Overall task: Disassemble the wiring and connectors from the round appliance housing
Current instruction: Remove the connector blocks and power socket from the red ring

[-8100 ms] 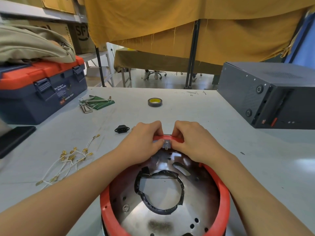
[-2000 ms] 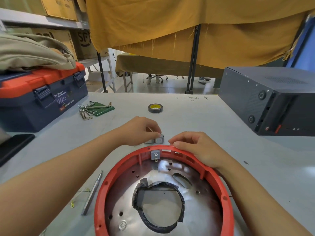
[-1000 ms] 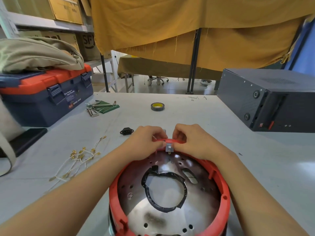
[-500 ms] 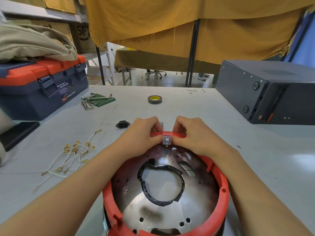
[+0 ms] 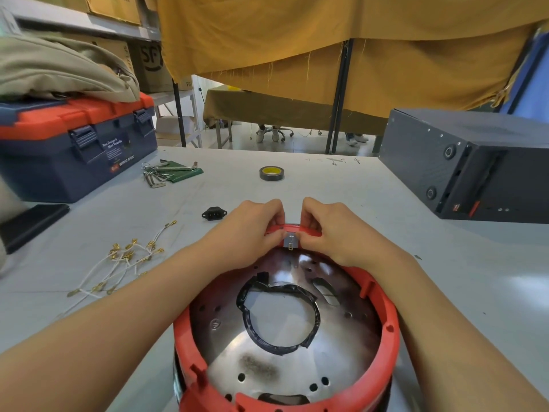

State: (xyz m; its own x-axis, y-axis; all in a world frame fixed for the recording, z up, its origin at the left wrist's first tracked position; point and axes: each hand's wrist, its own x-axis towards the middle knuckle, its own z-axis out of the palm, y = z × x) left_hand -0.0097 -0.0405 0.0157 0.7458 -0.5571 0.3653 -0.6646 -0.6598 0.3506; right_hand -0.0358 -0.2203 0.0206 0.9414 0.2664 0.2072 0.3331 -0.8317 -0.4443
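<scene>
Two hands meet at the far rim of the round housing [image 5: 389, 328], which fills the lower centre with its open side up. The left hand [image 5: 252, 230] and right hand [image 5: 329, 227] pinch the rim either side of a small grey connector [image 5: 290, 241], terminal pointing down into the housing.

I am reaching both bare forearms forward, my left hand [image 5: 249, 230] and right hand [image 5: 332, 230] curling close together, fingertips pinching the far rim of the round red plastic housing [image 5: 389, 319].
</scene>
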